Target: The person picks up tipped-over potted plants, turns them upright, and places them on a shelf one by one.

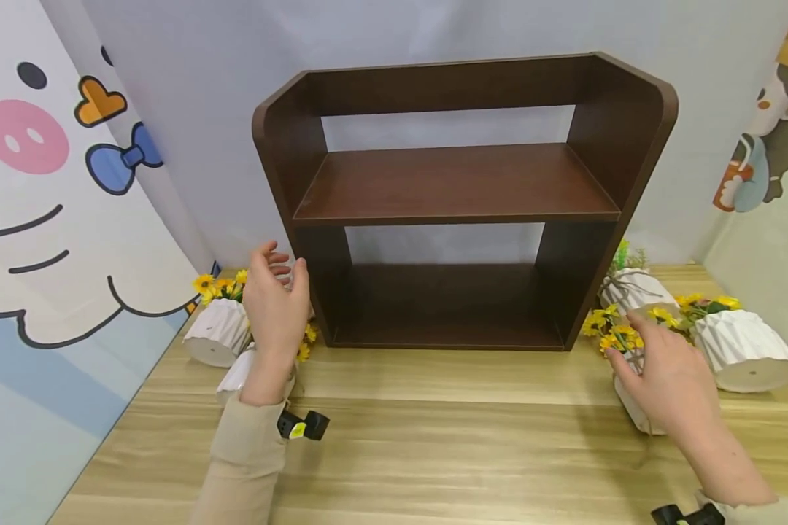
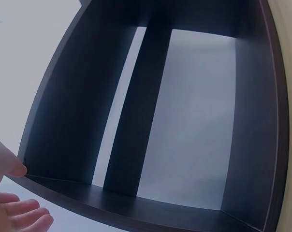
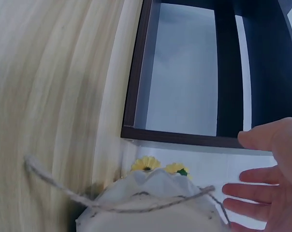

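A dark brown two-tier wooden shelf [image 1: 460, 182] stands upright at the back of the table. My left hand [image 1: 276, 313] is beside its left side panel, fingers loosely bent and thumb apart, with nothing held. In the left wrist view, the thumb [image 2: 13, 164] overlaps the shelf's edge. On the right, my right hand [image 1: 676, 375] is over a white pot [image 1: 632, 405] of yellow flowers lying tipped, partly hidden by the hand. Its fingers are spread and relaxed, holding nothing. The right wrist view shows twine [image 3: 141, 210] around that pot, below the hand.
Two white flower pots lie at the left, one [image 1: 217, 335] behind the other [image 1: 235, 378], next to my left wrist. Two more pots, one at the far right [image 1: 745, 348] and one behind [image 1: 637, 288], lie beyond my right hand. Cartoon-printed panels [image 1: 72, 182] flank the wooden table [image 1: 433, 437].
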{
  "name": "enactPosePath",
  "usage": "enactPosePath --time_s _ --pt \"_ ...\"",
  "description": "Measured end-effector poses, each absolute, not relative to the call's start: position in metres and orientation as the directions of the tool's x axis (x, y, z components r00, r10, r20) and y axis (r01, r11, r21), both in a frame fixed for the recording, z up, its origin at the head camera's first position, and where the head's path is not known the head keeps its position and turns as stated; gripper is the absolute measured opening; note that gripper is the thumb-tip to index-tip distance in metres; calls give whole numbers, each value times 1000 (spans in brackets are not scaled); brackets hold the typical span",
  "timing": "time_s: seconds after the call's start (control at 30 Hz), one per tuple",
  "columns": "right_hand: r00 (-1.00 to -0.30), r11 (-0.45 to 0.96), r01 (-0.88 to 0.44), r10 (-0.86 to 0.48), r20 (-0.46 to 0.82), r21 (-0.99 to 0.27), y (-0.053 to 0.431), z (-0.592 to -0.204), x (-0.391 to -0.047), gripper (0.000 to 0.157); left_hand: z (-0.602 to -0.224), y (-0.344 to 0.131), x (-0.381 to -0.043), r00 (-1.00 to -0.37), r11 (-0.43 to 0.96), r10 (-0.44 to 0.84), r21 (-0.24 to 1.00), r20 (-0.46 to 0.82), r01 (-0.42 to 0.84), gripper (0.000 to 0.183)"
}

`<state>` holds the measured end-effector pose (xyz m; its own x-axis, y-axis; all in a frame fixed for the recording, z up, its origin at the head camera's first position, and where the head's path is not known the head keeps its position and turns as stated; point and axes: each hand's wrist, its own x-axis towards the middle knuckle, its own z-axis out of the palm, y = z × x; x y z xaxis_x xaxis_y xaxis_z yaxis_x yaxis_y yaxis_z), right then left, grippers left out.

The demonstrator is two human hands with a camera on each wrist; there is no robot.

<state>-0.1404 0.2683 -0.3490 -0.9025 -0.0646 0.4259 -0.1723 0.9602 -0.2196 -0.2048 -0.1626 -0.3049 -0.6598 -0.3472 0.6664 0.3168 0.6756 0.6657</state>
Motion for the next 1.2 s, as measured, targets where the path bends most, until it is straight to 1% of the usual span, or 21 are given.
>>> enactPosePath --time_s 0.13,0.4,0.53,0.7,1.0,1.2 --pt "-915 970 -128 -34 401 -209 272 -352 -141 55 -303 -164 -209 -659 687 -356 664 663 296 43" --pt "-922 973 -51 41 386 -225 276 -358 -143 69 -299 -163 -219 -696 706 -350 665 627 244 49" --pt "-941 971 14 93 325 -238 278 -359 -145 72 -297 -162 -223 -710 706 -345 669 614 235 49" --pt "-962 966 77 137 237 -246 281 -363 -145 78 -297 -160 -227 -709 717 -351 662 612 216 47" --pt "-969 958 111 164 186 -263 286 -366 -148 76 -297 -162 -232 -704 728 -362 657 611 196 39" --pt "-970 952 132 181 163 -275 287 -367 -147 82 -298 -163 -232 -706 726 -346 653 618 215 36"
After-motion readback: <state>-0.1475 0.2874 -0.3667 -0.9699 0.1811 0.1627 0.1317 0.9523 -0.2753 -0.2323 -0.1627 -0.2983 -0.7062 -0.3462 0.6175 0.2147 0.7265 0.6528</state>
